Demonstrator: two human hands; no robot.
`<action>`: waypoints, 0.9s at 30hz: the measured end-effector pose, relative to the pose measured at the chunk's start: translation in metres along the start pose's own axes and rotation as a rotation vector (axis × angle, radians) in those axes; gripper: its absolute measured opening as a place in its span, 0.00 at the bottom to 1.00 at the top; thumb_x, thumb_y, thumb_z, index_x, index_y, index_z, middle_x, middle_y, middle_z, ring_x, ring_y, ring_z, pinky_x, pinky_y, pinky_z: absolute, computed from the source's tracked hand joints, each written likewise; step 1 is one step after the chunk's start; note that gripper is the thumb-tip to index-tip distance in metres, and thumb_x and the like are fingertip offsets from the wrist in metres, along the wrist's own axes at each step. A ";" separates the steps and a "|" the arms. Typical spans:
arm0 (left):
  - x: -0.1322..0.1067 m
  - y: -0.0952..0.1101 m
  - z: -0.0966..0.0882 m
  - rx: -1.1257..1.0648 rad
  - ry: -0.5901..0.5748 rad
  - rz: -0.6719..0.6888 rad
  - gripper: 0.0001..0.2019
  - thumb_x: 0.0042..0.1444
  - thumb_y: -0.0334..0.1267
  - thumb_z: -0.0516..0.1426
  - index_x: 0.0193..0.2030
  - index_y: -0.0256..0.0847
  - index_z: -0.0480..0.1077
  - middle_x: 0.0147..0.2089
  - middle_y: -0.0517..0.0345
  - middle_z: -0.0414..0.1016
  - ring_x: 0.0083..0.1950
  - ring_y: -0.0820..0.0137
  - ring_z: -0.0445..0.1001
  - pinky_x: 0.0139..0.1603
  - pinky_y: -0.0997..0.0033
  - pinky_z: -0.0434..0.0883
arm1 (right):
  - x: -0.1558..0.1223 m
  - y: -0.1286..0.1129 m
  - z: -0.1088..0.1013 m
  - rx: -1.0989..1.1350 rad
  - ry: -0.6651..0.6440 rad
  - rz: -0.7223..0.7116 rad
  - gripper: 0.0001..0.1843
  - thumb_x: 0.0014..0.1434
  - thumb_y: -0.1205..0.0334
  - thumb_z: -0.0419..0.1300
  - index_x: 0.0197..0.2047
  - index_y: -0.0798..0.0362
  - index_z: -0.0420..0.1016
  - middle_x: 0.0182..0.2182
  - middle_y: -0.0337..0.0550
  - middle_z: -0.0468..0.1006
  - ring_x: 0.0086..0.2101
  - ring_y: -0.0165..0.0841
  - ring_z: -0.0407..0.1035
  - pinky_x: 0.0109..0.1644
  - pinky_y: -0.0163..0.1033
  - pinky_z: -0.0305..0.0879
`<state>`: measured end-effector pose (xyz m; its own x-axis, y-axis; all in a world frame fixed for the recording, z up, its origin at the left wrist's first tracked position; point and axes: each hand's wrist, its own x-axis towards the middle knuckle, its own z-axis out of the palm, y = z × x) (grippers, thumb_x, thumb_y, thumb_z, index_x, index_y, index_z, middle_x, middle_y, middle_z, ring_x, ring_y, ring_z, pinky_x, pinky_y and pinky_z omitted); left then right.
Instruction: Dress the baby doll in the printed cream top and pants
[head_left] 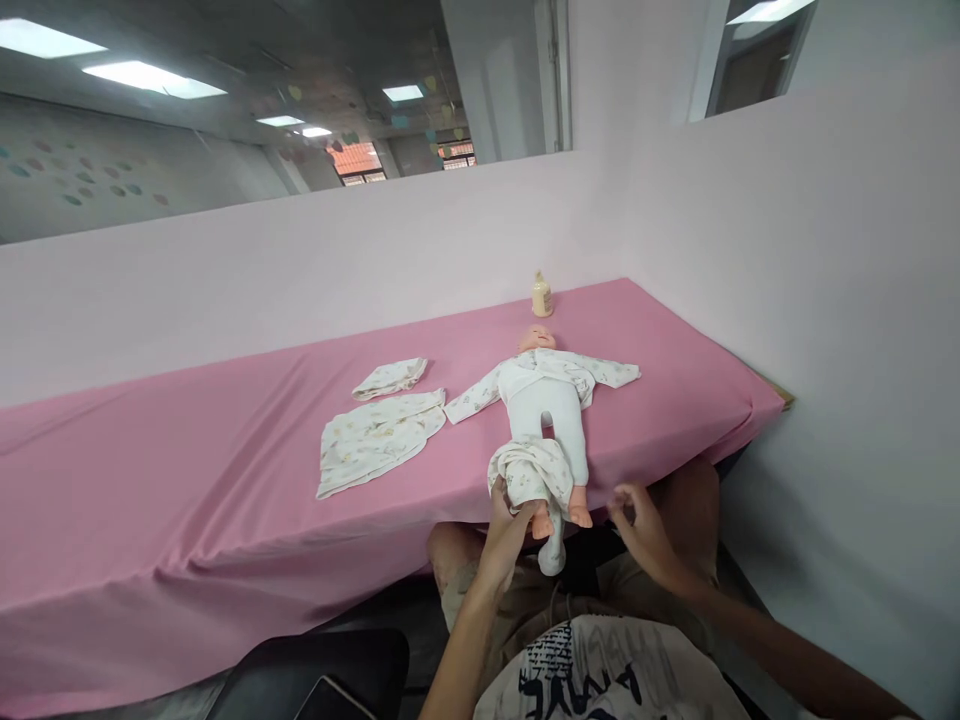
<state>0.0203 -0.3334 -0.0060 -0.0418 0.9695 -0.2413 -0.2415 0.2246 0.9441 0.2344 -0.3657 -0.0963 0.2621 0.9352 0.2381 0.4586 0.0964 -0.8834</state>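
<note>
A baby doll [546, 400] lies on its back at the front edge of the pink-covered table, its head away from me and its bare feet toward me. It wears a white suit under a patterned long-sleeved top [574, 368] with the arms spread. Patterned baby trousers [531, 468] are bunched around one lower leg, and a leg of them hangs over the edge. My left hand [510, 525] grips this cloth beside the doll's foot. To the right of the other foot, my right hand [641, 525] is apart from the doll, fingers loosely curled, holding nothing visible.
Left of the doll lie a folded patterned cloth [390, 379] and a larger patterned garment [381, 435]. A cream pump bottle [541, 297] stands behind its head. Walls close off the back and right of the pink cloth-covered table [225, 450]. A black chair [322, 670] is at lower left.
</note>
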 end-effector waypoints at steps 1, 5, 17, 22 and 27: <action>0.001 0.001 0.001 0.010 -0.012 0.003 0.31 0.45 0.33 0.66 0.57 0.45 0.62 0.50 0.53 0.72 0.58 0.69 0.67 0.59 0.74 0.60 | -0.006 0.008 0.010 0.035 -0.081 0.043 0.14 0.58 0.52 0.54 0.43 0.51 0.65 0.40 0.47 0.73 0.44 0.41 0.68 0.53 0.52 0.64; -0.002 0.014 -0.006 0.234 -0.097 0.104 0.32 0.47 0.37 0.65 0.58 0.45 0.61 0.49 0.52 0.73 0.57 0.65 0.68 0.60 0.69 0.60 | -0.007 0.015 0.053 0.263 -0.399 0.091 0.25 0.48 0.54 0.62 0.50 0.48 0.66 0.50 0.48 0.73 0.53 0.46 0.66 0.58 0.55 0.60; 0.027 0.072 0.028 0.926 -0.446 0.562 0.11 0.45 0.37 0.64 0.38 0.44 0.73 0.43 0.51 0.71 0.51 0.56 0.66 0.61 0.58 0.56 | -0.008 -0.041 0.037 0.401 -0.563 0.205 0.11 0.53 0.57 0.57 0.40 0.45 0.75 0.39 0.38 0.78 0.45 0.45 0.71 0.51 0.48 0.66; 0.058 0.068 0.031 0.993 -0.488 0.582 0.08 0.44 0.35 0.61 0.23 0.44 0.64 0.29 0.56 0.65 0.38 0.60 0.63 0.50 0.63 0.60 | -0.014 -0.067 0.006 0.452 -0.620 0.236 0.13 0.56 0.56 0.56 0.40 0.52 0.75 0.35 0.44 0.76 0.37 0.41 0.70 0.42 0.44 0.66; 0.061 0.084 0.022 1.023 -0.538 0.428 0.05 0.52 0.38 0.56 0.27 0.43 0.64 0.28 0.60 0.66 0.31 0.67 0.62 0.34 0.70 0.58 | -0.012 -0.092 -0.012 0.445 -0.647 0.259 0.12 0.56 0.55 0.57 0.38 0.54 0.75 0.29 0.41 0.74 0.29 0.34 0.67 0.33 0.38 0.63</action>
<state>0.0192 -0.2528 0.0633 0.5321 0.8463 0.0256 0.5736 -0.3826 0.7243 0.1992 -0.3896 -0.0135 -0.2894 0.9447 -0.1545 0.0357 -0.1506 -0.9879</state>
